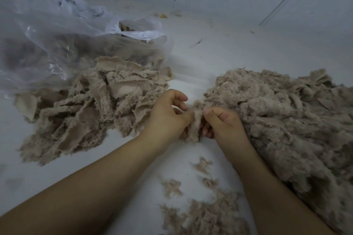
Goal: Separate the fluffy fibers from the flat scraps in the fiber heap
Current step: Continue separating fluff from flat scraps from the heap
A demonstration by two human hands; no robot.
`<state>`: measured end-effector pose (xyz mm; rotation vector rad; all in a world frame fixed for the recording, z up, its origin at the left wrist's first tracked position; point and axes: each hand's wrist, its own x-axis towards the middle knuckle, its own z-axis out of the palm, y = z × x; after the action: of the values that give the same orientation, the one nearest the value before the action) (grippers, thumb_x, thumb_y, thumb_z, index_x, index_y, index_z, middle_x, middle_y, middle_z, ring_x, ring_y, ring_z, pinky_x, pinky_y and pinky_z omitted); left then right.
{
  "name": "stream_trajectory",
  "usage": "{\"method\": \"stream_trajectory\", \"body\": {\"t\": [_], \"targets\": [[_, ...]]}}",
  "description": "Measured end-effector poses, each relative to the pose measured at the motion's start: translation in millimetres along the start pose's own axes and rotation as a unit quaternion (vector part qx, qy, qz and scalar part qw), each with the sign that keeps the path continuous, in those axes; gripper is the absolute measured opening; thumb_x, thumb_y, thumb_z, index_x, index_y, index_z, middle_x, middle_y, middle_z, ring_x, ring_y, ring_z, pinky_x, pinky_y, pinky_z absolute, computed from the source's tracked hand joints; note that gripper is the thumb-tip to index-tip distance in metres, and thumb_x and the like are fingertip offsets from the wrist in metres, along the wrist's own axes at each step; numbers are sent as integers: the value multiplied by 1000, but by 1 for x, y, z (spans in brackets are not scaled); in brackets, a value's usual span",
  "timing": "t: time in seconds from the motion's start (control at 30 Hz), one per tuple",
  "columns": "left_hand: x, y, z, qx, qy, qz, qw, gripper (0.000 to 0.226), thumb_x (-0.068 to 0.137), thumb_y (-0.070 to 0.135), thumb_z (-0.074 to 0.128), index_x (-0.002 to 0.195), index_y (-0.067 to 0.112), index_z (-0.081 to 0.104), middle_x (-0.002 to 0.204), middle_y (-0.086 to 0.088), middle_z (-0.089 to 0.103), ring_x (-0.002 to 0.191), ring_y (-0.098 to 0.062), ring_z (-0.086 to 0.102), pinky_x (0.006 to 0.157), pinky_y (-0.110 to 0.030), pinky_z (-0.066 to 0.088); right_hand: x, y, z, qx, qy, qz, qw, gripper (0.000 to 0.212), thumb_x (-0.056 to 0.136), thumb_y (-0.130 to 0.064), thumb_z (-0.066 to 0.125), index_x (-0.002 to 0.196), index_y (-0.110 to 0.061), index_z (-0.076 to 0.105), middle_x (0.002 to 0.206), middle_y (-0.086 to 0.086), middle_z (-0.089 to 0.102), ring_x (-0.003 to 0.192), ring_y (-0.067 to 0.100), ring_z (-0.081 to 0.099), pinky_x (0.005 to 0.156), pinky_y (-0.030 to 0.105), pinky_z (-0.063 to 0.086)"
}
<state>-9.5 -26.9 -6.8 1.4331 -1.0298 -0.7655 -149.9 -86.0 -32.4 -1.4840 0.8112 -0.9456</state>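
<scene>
A big heap of beige fluffy fibers (282, 120) mixed with some flat bits fills the right side of the white surface. A separate pile of flat, frayed fabric scraps (91, 108) lies at the left centre. Between the two, my left hand (168, 114) and my right hand (221, 124) both pinch one small fibre clump (195, 126) at the near-left edge of the big heap. The fingers of both hands are curled round that clump, thumbs close together.
A large clear plastic bag (47, 30) holding more beige material lies at the back left, its mouth (137, 28) facing the scrap pile. Several small loose tufts (202, 210) are scattered in front between my forearms. A grey wall rises behind.
</scene>
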Motion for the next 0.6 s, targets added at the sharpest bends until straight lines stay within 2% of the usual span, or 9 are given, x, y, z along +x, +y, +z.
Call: {"method": "stream_trajectory", "body": {"t": [0.07, 0.13, 0.23, 0.33, 0.4, 0.5, 0.6], "targets": [[-1, -1, 2, -14, -49, -31, 998, 33, 83, -3, 71, 104, 19, 58, 96, -8, 58, 59, -17, 58, 45, -30, 52, 0, -1, 1, 16, -17, 2, 1000, 38, 101, -12, 47, 67, -11, 65, 58, 9, 62, 48, 10, 51, 49, 21, 42], [-2, -2, 5, -29, -69, -32, 997, 32, 84, -4, 69, 105, 19, 59, 97, -14, 58, 56, -22, 60, 43, -35, 54, -2, -3, 1, 29, -39, -11, 999, 33, 98, -23, 51, 73, -10, 67, 55, 4, 62, 48, 9, 54, 48, 18, 43], [0, -3, 8, 28, -37, 1, 999, 16, 83, 2, 73, 89, 14, 64, 81, -18, 63, 51, -28, 59, 42, -44, 54, -5, -5, 1, 17, -74, -44, 996, 19, 89, -23, 67, 79, -7, 66, 57, -6, 65, 51, 3, 58, 51, 14, 46], [2, -2, 7, 52, -27, 0, 998, 11, 80, 8, 78, 77, 7, 67, 60, -15, 66, 44, -25, 59, 40, -33, 49, -4, -6, 1, 25, -74, -44, 996, 13, 80, -19, 70, 80, -6, 67, 60, -6, 68, 55, 3, 61, 54, 15, 48], [4, 1, 4, -10, -37, -28, 999, 10, 83, 3, 74, 76, -1, 68, 52, -16, 64, 38, -24, 58, 38, -29, 48, -3, -6, -1, 19, -41, -36, 998, 15, 86, -14, 69, 73, -6, 66, 55, -4, 63, 49, 5, 55, 51, 16, 45], [7, 2, 0, -52, -24, -33, 998, 13, 87, 2, 70, 77, -6, 68, 51, -17, 63, 35, -20, 55, 36, -24, 44, -2, -4, -3, 10, -1, -14, 1000, 25, 94, -9, 61, 75, 5, 66, 58, 12, 58, 53, 19, 47, 53, 27, 41], [8, 0, -1, -59, 10, -41, 997, 18, 90, 8, 67, 73, 1, 66, 52, -5, 63, 41, -14, 57, 39, -25, 48, -2, -3, -3, 34, 7, 20, 999, 24, 97, -6, 55, 82, 11, 64, 67, 20, 57, 61, 26, 46, 59, 33, 41]]}}
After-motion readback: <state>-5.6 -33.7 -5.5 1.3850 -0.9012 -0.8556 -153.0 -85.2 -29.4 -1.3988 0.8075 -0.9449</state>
